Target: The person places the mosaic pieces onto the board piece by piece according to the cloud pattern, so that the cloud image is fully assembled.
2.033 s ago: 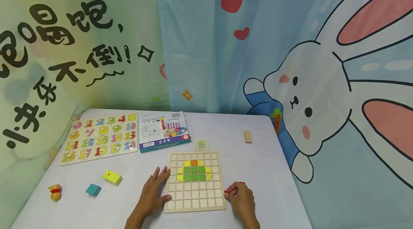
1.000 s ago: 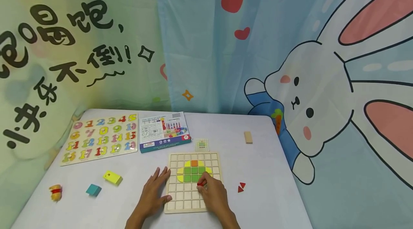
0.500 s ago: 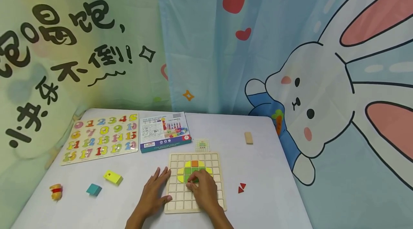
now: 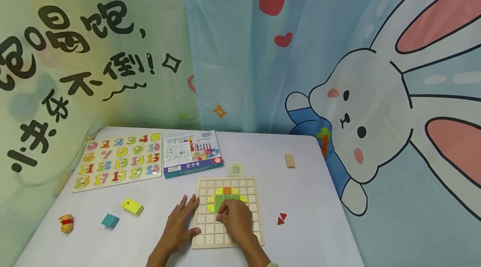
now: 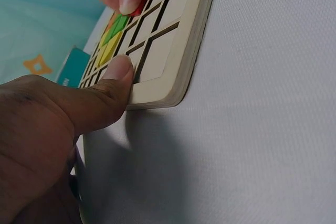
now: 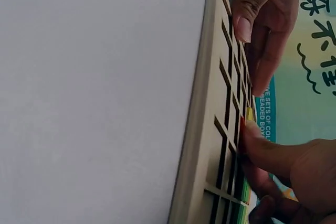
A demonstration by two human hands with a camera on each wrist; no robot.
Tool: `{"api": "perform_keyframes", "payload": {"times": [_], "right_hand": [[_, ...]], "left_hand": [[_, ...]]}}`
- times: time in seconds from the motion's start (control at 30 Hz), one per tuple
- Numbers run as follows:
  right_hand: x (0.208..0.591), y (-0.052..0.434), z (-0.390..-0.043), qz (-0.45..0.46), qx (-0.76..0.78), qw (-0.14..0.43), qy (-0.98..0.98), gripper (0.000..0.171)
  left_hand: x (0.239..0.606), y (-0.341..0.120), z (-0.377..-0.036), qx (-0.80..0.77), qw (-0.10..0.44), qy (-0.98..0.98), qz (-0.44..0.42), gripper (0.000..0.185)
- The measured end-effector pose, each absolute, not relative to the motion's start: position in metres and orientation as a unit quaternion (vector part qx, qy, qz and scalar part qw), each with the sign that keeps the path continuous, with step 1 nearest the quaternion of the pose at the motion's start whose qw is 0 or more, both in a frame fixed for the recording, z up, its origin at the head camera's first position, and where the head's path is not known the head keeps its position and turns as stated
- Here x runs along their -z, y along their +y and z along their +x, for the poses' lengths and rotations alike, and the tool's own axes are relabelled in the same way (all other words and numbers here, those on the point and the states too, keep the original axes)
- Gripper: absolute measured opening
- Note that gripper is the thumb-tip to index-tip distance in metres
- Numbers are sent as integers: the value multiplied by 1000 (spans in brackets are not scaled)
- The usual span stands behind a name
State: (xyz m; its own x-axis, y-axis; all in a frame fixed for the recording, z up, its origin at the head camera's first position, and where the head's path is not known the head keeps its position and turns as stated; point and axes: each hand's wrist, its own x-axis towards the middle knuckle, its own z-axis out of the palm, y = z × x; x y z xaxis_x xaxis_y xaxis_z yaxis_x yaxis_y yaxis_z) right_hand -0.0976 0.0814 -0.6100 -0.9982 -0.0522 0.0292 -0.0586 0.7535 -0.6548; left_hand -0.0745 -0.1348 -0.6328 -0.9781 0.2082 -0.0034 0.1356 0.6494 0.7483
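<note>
A small red piece sits under the right hand's fingertips on the wooden grid board, just below the patch of green, yellow and orange tiles in the board's upper middle. The right hand lies over the centre of the board with its fingers bent down and drawn together on the red piece, pressing or pinching it against a cell; which of the two cannot be told. The left hand rests flat on the tabletop at the board's left edge, fingers spread and straight, with the thumb laid on the board's near left corner.

Two red triangles lie on the tabletop just right of the board. A small pattern card sits just beyond the board's far edge, and a wooden block lies farther back to the right. To the left are a blue box, a number puzzle, a yellow block, a teal block and a small striped toy.
</note>
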Motion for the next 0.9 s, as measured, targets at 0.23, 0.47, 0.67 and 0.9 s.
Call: {"api": "perform_keyframes", "payload": {"times": [0.23,0.47,0.67,0.9], "right_hand": [[605,84,-95,33,-345,-8,-938,23],[601,103,-88,14,-369,-4,-929,24],[596,151,-82,-63,-369,37,-927,31],[601,210,-65,-187,-310,32,-932,30]], "left_hand": [[633,-134,-76,-404,60,908,90,92],[635,-135,-76,-406,66,908,86,93],[635,-135,-77,-404,77,908,82,93],[633,-135,-76,-401,78,909,81,93]]}}
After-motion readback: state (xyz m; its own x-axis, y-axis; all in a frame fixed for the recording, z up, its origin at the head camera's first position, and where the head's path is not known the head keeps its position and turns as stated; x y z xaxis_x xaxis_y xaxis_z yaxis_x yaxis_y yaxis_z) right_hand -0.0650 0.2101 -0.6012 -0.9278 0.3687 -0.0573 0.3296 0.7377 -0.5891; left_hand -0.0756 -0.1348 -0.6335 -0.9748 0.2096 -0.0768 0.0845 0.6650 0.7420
